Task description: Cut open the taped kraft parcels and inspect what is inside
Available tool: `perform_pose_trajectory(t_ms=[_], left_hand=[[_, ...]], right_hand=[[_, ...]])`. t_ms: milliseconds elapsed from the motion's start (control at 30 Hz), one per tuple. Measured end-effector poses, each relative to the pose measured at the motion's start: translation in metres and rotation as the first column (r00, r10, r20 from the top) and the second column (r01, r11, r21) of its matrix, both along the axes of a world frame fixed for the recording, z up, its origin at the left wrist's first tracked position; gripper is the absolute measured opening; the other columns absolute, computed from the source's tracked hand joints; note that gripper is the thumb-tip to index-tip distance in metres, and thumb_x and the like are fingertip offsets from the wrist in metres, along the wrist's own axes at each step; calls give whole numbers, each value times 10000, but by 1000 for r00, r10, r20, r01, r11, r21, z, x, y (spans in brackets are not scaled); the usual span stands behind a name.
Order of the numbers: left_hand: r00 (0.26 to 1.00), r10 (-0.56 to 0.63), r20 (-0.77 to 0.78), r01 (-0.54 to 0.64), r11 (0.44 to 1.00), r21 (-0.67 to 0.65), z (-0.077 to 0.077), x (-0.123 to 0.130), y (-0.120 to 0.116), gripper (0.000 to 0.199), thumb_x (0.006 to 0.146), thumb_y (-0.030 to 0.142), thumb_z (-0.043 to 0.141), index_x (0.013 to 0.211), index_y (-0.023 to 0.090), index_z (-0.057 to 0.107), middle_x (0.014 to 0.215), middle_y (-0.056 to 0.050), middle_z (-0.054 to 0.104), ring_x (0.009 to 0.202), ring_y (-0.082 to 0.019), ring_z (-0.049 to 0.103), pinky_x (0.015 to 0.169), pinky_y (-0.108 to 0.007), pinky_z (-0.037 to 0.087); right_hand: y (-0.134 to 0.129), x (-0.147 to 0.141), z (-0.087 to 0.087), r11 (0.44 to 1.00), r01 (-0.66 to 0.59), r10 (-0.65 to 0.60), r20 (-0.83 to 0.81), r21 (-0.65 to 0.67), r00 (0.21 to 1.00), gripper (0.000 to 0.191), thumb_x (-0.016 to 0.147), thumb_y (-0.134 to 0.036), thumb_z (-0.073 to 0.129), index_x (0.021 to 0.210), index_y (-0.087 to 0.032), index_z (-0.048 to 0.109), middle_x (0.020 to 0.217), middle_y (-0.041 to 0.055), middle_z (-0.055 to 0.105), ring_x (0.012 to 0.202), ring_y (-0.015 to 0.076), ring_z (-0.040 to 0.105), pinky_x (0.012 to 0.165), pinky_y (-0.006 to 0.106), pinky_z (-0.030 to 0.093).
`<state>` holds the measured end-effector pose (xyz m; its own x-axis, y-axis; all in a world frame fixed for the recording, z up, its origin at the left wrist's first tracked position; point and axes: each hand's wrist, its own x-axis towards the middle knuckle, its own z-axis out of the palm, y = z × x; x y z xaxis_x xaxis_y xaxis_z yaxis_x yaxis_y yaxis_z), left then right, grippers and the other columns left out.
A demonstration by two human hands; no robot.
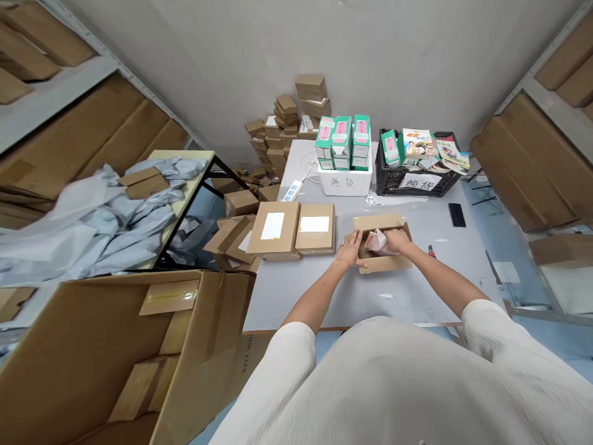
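An opened cardboard box lies on the table in front of me, its long flaps folded outward. My left hand grips the box's left end, with the thumb and fingers apart around the edge. Inside the box, my right hand is closed on a whitish wrapped item with an orange-red printed patch. The lower part of this item is hidden by the box and my fingers, so I cannot tell its kind. To the left, two closed cardboard boxes with white labels sit side by side.
Behind stand a white bin of green-and-pink boxes and a black crate with booklets. A phone and a red cutter lie on the right. A power strip lies at left. A large open carton stands beside the table.
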<state>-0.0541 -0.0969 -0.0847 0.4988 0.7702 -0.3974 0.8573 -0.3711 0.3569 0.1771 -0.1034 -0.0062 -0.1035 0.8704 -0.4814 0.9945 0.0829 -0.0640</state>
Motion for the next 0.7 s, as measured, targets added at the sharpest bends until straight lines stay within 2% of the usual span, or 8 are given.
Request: perform_pose_trajectory(t_ms=[167, 300, 400, 467, 600, 700], left_hand=[[1000, 25, -6, -25, 1000, 16, 0, 16, 32, 1644, 662, 528, 1046, 1800, 316, -121, 1869, -220, -77, 1463, -529, 568, 1207, -587, 453], [999, 50, -15, -49, 998, 27, 1, 29, 63, 1586, 657, 478, 1047, 1818, 304, -19, 1871, -236, -28, 1460, -547, 559, 1200, -617, 458], [998, 59, 1, -59, 997, 47, 4, 34, 73, 1524, 671, 447, 1034, 1822, 281, 49, 1871, -243, 16, 1475, -556, 541, 1213, -641, 438], [997, 69, 21, -71, 996, 58, 6, 33, 71, 1442, 706, 425, 1010, 1820, 270, 108, 1870, -244, 43, 1496, -556, 520, 1226, -646, 420], [979, 142, 146, -149, 988, 43, 12, 18, 46, 1189, 823, 403, 919, 1793, 254, 249, 1860, -236, 158, 1562, -530, 464, 1245, -626, 408], [893, 227, 388, -262, 964, 40, 19, 2, 20, 822, 973, 430, 752, 1703, 216, 440, 1814, -222, 323, 1609, -441, 441, 1273, -569, 406]], right_hand=[[10, 39, 42, 955, 240, -221, -121, 173, 968, 451, 951, -253, 617, 1379, -179, 737, 1300, 180, 801, 1190, 359, 746, 961, 376, 562], [9, 57, 55, 895, 377, -293, -325, 238, 899, 438, 896, -257, 648, 1312, -208, 776, 1266, 123, 824, 1165, 344, 752, 942, 346, 565], [0, 61, 51, 859, 474, -330, -499, 192, 801, 335, 850, -235, 677, 1147, -195, 827, 1166, 99, 849, 1102, 324, 769, 916, 322, 570], [-11, 59, 43, 827, 552, -388, -603, 106, 697, 265, 831, -226, 690, 1046, -173, 835, 1094, 94, 855, 1042, 310, 779, 883, 315, 578], [-43, 51, 21, 747, 658, -495, -741, -97, 453, 185, 803, -229, 727, 943, -154, 822, 1028, 94, 850, 972, 297, 787, 811, 318, 597], [-64, 43, 6, 721, 662, -512, -802, -207, 307, 195, 763, -249, 790, 935, -164, 821, 1000, 80, 846, 946, 285, 787, 808, 329, 616]])
